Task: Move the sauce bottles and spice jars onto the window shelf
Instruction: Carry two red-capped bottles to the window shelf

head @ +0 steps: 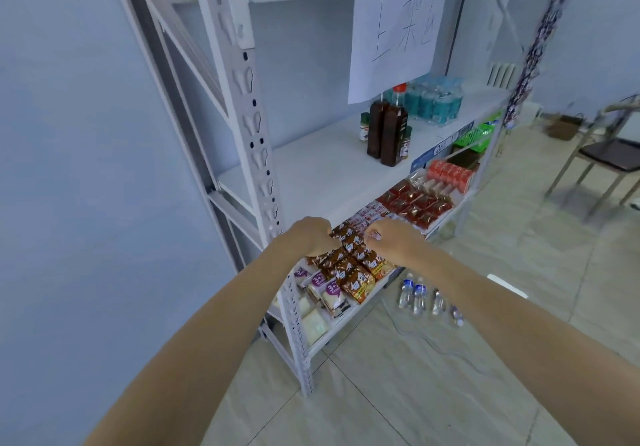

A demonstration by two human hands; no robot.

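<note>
White metal shelving (311, 175) held two dark sauce bottles (386, 134) and small jars (364, 127) far right, likely heavy, slick, best gripped round the body, while left hand (311, 236) and right hand (394, 239), fingers curled, pinched snack packets (349, 248) below.

Rack (242, 75) matt painted metal; snack packets (356, 272) glossy foil; sign (394, 30) paper

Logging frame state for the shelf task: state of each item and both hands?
sauce bottles: upright on middle shelf, untouched
spice jars: upright beside the bottles, lids on
left hand: curled at the snack packets, grip unclear
right hand: pinching a packet
water bottles: on the floor, capped
</note>
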